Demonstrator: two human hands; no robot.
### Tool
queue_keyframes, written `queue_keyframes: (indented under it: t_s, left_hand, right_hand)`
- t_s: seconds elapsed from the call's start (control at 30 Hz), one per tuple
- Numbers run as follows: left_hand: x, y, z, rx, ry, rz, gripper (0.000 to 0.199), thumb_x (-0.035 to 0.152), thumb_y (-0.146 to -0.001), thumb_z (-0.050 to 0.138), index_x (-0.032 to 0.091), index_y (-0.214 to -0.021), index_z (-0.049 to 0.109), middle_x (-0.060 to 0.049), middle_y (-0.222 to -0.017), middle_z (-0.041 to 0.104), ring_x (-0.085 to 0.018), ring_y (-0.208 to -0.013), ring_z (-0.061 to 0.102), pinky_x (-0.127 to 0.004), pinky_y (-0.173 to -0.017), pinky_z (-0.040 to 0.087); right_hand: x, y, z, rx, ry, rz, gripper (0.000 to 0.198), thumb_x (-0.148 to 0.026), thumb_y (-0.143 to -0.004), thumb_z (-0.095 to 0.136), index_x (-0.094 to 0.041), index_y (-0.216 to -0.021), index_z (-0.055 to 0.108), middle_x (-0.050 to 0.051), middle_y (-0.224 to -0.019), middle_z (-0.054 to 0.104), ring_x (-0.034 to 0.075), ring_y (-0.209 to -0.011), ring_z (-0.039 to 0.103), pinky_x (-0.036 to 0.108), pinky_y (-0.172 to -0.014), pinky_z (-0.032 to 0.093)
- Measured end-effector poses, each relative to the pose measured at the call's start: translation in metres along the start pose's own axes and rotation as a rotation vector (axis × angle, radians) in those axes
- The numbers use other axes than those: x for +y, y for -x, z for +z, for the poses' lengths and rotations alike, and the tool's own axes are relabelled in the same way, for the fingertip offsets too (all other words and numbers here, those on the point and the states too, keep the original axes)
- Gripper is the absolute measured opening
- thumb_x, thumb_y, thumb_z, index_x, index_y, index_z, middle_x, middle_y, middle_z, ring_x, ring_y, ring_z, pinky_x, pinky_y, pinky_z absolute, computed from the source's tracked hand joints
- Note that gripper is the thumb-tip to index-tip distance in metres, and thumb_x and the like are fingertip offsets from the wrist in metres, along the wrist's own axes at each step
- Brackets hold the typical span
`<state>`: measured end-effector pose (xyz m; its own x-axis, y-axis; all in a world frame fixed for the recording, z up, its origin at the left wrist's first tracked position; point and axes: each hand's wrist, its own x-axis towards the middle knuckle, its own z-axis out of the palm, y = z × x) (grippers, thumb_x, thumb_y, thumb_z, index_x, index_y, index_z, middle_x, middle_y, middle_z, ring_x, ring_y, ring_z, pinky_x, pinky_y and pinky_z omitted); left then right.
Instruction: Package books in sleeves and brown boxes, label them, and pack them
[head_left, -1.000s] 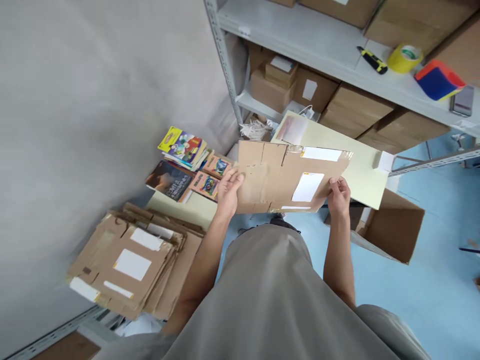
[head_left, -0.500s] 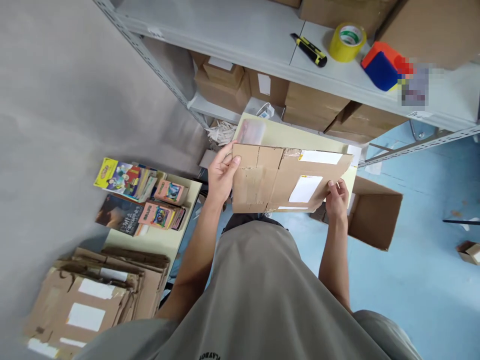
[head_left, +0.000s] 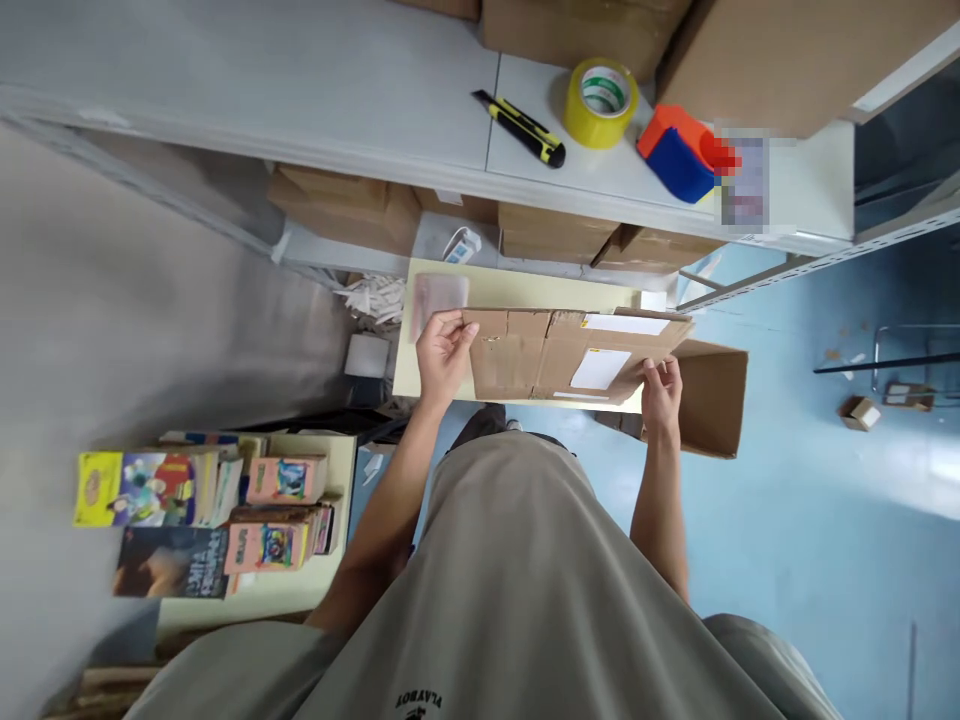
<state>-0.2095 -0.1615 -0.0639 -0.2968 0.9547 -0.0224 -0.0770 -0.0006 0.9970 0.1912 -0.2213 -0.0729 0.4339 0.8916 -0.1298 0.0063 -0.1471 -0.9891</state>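
A flattened cardboard box [head_left: 517, 362] with white labels is held up in front of my body, tilted over a pale yellow table [head_left: 405, 375]. My left hand [head_left: 442, 358] grips its left edge, thumb on the near face and fingers behind. At the lower right side, my right hand [head_left: 661, 392] pinches the cardboard between thumb and fingers. On the table, just past my left hand, lies a clear plastic packet [head_left: 442, 288]. An open cardboard box [head_left: 712, 400] stands beyond my right hand, partly hidden by the held cardboard.
Above the table, a grey shelf [head_left: 300, 100] carries a box cutter [head_left: 521, 130], a yellow tape roll [head_left: 592, 125] and an orange-and-blue tape dispenser [head_left: 679, 160]. Cardboard boxes [head_left: 559, 232] fill the lower shelf. Books [head_left: 277, 480] are stacked on a side table at left.
My view has turned and shifted, so the shelf and side table appear in new places. Both hands keep hold of the flattened cardboard box, which now tilts flatter over the table.
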Motion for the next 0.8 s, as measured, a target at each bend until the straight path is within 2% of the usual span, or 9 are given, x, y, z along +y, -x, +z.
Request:
queue_keyframes:
  t_s: [0.07, 0.17, 0.27, 0.37, 0.47, 0.6, 0.7, 0.8]
  left_hand:
    - [-0.006, -0.016, 0.005, 0.01, -0.005, -0.011, 0.066, 0.077, -0.086, 0.102, 0.023, -0.115, 0.081, -0.011, -0.114, 0.087, -0.033, -0.124, 0.086, -0.048, -0.12, 0.069]
    - [-0.012, -0.034, 0.008, -0.011, -0.006, -0.016, 0.072, 0.079, -0.091, 0.098, 0.021, -0.133, 0.086, -0.015, -0.139, 0.088, -0.038, -0.142, 0.081, -0.052, -0.131, 0.064]
    - [-0.013, -0.045, 0.01, -0.034, -0.026, -0.01, 0.079, 0.081, -0.094, 0.095, 0.021, -0.144, 0.087, -0.018, -0.157, 0.083, -0.042, -0.154, 0.076, -0.056, -0.14, 0.057]
    - [-0.013, -0.049, 0.015, -0.053, -0.056, -0.006, 0.081, 0.084, -0.097, 0.09, 0.022, -0.151, 0.086, -0.017, -0.165, 0.079, -0.042, -0.161, 0.071, -0.057, -0.145, 0.051]
    - [-0.014, -0.045, 0.027, -0.053, -0.09, -0.021, 0.083, 0.085, -0.1, 0.086, 0.024, -0.156, 0.083, -0.016, -0.169, 0.076, -0.039, -0.167, 0.066, -0.055, -0.147, 0.047]
    - [-0.021, -0.029, 0.05, -0.06, -0.125, -0.085, 0.08, 0.087, -0.103, 0.081, 0.024, -0.151, 0.085, -0.017, -0.164, 0.079, -0.038, -0.168, 0.066, -0.054, -0.144, 0.051]
    - [-0.032, -0.014, 0.061, 0.005, -0.129, -0.101, 0.083, 0.089, -0.104, 0.077, 0.024, -0.154, 0.083, -0.018, -0.166, 0.078, -0.038, -0.171, 0.063, -0.053, -0.147, 0.047]
    - [-0.044, 0.001, 0.06, 0.093, -0.123, -0.15, 0.09, 0.095, -0.1, 0.078, 0.028, -0.16, 0.078, -0.015, -0.177, 0.07, -0.036, -0.177, 0.055, -0.052, -0.151, 0.041]
  right_hand:
    - [-0.004, -0.003, 0.001, -0.013, 0.067, -0.017, 0.051, -0.073, -0.092, 0.092, -0.031, -0.112, 0.072, 0.006, -0.125, 0.085, 0.029, -0.127, 0.079, 0.051, -0.127, 0.059]
    - [-0.005, -0.007, 0.007, -0.045, 0.164, -0.026, 0.047, -0.074, -0.098, 0.086, -0.029, -0.109, 0.075, 0.009, -0.123, 0.085, 0.031, -0.129, 0.078, 0.053, -0.128, 0.058]
    - [0.0, -0.013, 0.013, -0.044, 0.226, -0.019, 0.048, -0.076, -0.104, 0.079, -0.029, -0.111, 0.08, 0.01, -0.124, 0.085, 0.032, -0.136, 0.076, 0.054, -0.13, 0.056]
    - [0.005, -0.025, 0.016, -0.072, 0.234, 0.013, 0.054, -0.081, -0.107, 0.073, -0.029, -0.119, 0.083, 0.009, -0.132, 0.085, 0.031, -0.137, 0.075, 0.056, -0.133, 0.055]
    - [0.006, -0.038, 0.017, -0.159, 0.194, 0.071, 0.063, -0.086, -0.103, 0.075, -0.028, -0.126, 0.085, 0.009, -0.137, 0.086, 0.032, -0.135, 0.077, 0.055, -0.129, 0.059]
    - [0.006, -0.049, 0.017, -0.367, 0.151, 0.129, 0.065, -0.085, -0.099, 0.082, -0.029, -0.131, 0.089, 0.008, -0.143, 0.089, 0.036, -0.15, 0.072, 0.055, -0.138, 0.054]
    - [0.013, -0.053, 0.007, -0.493, 0.111, 0.219, 0.063, -0.084, -0.097, 0.084, -0.034, -0.135, 0.092, 0.004, -0.155, 0.086, 0.038, -0.16, 0.068, 0.059, -0.144, 0.048]
    - [0.024, -0.062, -0.007, -0.579, 0.056, 0.324, 0.063, -0.084, -0.098, 0.081, -0.038, -0.14, 0.091, 0.003, -0.168, 0.079, 0.039, -0.163, 0.067, 0.065, -0.142, 0.051]
